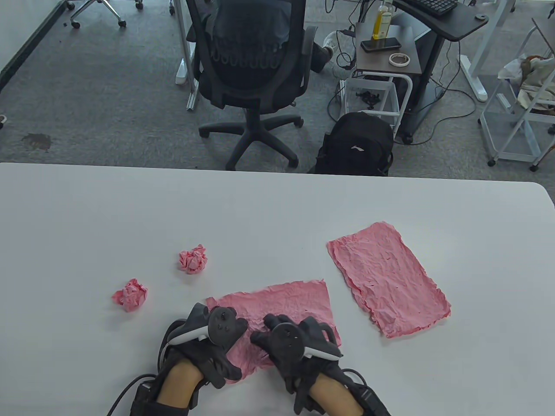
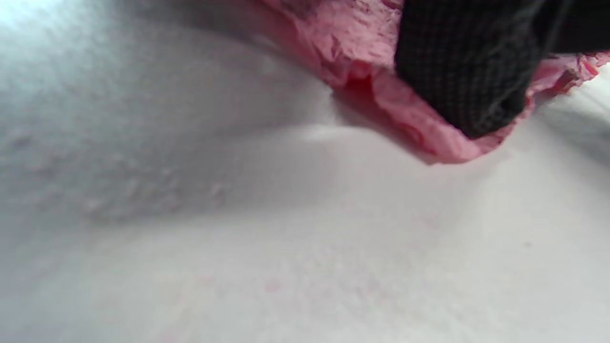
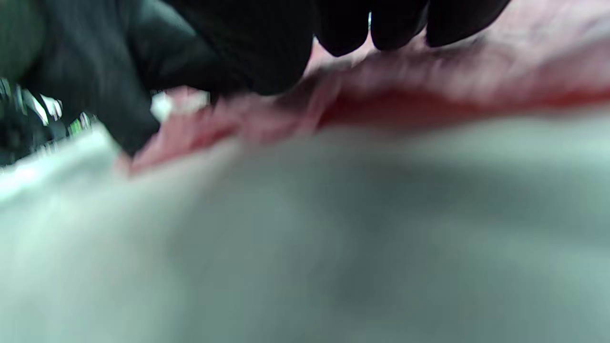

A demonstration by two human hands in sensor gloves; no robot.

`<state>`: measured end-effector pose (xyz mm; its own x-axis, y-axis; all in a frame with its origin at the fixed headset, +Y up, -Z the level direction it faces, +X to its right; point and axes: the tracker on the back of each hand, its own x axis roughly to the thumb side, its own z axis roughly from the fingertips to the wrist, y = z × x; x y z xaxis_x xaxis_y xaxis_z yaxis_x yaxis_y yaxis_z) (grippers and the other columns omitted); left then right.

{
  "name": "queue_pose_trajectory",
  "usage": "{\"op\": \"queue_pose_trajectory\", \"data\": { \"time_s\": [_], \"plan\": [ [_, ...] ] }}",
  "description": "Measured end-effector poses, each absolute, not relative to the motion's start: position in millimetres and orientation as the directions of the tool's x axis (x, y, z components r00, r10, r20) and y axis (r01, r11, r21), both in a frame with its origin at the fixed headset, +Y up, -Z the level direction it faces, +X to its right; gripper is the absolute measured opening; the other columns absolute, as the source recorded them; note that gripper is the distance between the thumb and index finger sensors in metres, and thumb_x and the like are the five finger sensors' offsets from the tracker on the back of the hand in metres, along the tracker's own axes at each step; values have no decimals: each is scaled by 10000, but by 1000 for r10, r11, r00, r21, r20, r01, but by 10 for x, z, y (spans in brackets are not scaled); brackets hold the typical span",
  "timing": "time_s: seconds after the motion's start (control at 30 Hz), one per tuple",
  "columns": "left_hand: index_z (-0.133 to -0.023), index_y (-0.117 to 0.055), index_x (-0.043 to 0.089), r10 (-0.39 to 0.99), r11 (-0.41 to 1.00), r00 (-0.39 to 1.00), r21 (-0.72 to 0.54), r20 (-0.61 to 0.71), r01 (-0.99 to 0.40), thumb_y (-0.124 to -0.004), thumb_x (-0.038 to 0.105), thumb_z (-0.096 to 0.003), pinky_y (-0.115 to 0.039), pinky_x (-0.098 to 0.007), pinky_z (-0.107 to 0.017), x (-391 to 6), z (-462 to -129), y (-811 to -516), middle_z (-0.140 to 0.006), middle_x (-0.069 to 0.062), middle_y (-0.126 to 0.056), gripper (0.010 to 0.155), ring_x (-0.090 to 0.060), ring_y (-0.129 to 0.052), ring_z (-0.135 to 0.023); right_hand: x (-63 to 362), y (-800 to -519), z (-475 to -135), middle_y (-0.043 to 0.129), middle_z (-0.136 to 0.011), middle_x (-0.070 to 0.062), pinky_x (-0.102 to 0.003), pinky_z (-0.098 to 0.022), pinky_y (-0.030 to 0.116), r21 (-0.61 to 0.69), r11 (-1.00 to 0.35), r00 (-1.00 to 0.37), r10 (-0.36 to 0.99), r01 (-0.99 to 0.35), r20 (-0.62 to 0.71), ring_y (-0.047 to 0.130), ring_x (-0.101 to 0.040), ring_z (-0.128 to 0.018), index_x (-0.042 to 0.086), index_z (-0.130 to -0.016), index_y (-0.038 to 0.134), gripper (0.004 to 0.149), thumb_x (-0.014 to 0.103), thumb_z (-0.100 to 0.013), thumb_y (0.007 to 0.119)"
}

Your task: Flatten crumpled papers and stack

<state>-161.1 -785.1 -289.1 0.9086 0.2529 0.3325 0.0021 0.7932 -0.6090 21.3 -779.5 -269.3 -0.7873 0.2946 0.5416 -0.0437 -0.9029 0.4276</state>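
Observation:
A wrinkled pink paper sheet lies mostly spread on the white table near the front edge. My left hand rests on its left part and my right hand rests on its lower middle, fingers lying on the sheet. The left wrist view shows a gloved finger pressing the sheet's curled edge. The right wrist view shows fingertips on the blurred pink sheet. A flattened pink sheet lies to the right. Two crumpled pink balls sit to the left.
Beyond the table's far edge stand an office chair, a black backpack and a small side cart on grey carpet.

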Motion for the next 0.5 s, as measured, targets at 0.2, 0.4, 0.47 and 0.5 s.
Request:
{"op": "queue_pose_trajectory", "data": {
  "time_s": [0.2, 0.4, 0.47, 0.5],
  "plan": [
    [-1137, -254, 301, 248, 789, 912, -615, 328, 6, -899, 612, -366, -208, -634, -769, -1619, -2890, -7844, -1141, -56, -74, 1052, -375, -66, -1116, 798, -7822, -2941, 291, -1111, -164, -538, -666, 432, 481, -858, -900, 341, -181, 271, 296, -437, -987, 118, -1026, 458, 634, 111, -463, 747],
    [-1136, -256, 309, 253, 785, 911, -619, 327, 4, -902, 606, -366, -200, -640, -765, -1625, -2879, -7840, -1138, -59, -66, 1048, -377, -58, -1112, 1275, -7800, -3046, 288, -1108, -166, -546, -654, 441, 457, -855, -946, 314, -245, 81, 294, -441, -984, 98, -1020, 445, 646, 107, -457, 763],
    [-1135, -256, 305, 255, 784, 910, -621, 327, 4, -905, 603, -365, -200, -643, -762, -1620, -2882, -7837, -1135, -59, -65, 1050, -381, -56, -1108, 1263, -7764, -3036, 328, -1099, -202, -579, -640, 474, 431, -875, -951, 292, -220, 106, 334, -475, -974, 70, -1011, 477, 648, 111, -447, 792],
    [-1133, -255, 301, 250, 781, 908, -625, 335, 16, -912, 602, -359, -201, -650, -759, -1606, -2881, -7834, -1133, -68, -66, 1059, -387, -58, -1106, 1225, -7689, -3010, 391, -1090, -233, -615, -619, 512, 400, -900, -953, 256, -174, 160, 397, -507, -961, 53, -1003, 524, 631, 124, -443, 806]
  ]
}}
